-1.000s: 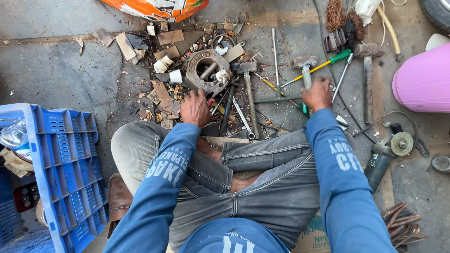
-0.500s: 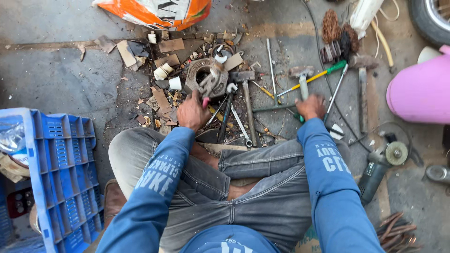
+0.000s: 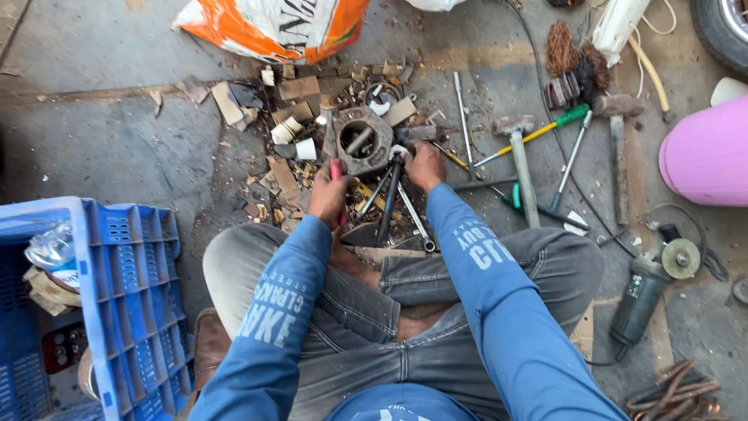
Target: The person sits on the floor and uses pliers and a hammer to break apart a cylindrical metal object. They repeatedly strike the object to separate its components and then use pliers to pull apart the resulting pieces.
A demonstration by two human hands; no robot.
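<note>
Head view: left hand (image 3: 329,195) gripping red-handled tool (image 3: 336,173)

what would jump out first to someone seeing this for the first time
Most striking is the pair of hands at centre, working over a round grey metal housing on the dirty concrete floor: the left hand grips a red-handled tool, while the right hand rests on a dark tool beside the housing. Around them, a blue plastic crate sits at lower left and a pink tub at the right edge.

Red-handled tool (image 3: 336,173) gripped upright, beside round grey metal housing (image 3: 360,140)
</note>
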